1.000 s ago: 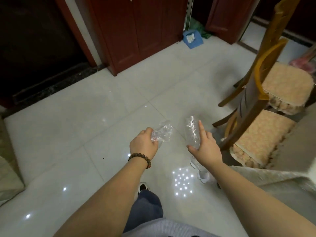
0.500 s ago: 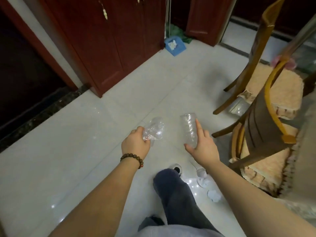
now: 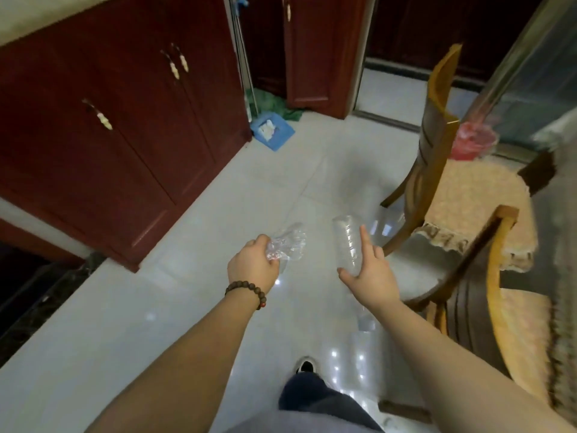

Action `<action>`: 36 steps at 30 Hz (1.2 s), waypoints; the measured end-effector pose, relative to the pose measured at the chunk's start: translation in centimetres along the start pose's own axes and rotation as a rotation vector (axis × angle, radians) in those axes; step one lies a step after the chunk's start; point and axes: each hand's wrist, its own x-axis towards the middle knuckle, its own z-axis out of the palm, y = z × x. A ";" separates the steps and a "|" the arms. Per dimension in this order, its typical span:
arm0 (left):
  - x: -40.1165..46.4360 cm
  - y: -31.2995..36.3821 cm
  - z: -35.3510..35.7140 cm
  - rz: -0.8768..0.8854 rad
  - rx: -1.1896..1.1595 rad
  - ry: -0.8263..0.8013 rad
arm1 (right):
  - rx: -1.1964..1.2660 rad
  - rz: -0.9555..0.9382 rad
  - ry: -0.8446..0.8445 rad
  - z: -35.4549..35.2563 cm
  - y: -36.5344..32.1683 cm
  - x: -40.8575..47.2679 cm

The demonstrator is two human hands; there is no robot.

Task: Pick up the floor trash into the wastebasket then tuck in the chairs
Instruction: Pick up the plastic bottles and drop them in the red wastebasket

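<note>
Midway, by the look of it: trash in both hands, chairs not yet tucked.

The left hand (image 3: 253,265) is closed around a crumpled clear wrapper (image 3: 287,246); the right hand (image 3: 370,275) grips a clear bottle (image 3: 347,242), forefinger extended along it. Neither is binned. The blue container (image 3: 273,131) ahead may be the wastebasket, though that is unclear. Both chairs (image 3: 437,126) stand pulled out; their table is blurred and cut off.

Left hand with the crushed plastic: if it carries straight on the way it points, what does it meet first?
Probably bare floor tiles, then the blue dustpan by the red cabinet. The left hand has nothing nearer ahead, though depth is uncertain.
</note>
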 end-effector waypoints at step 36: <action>80.0 24.9 8.3 0.448 0.065 -0.241 | 0.064 0.437 0.254 -8.8 -2.5 73.2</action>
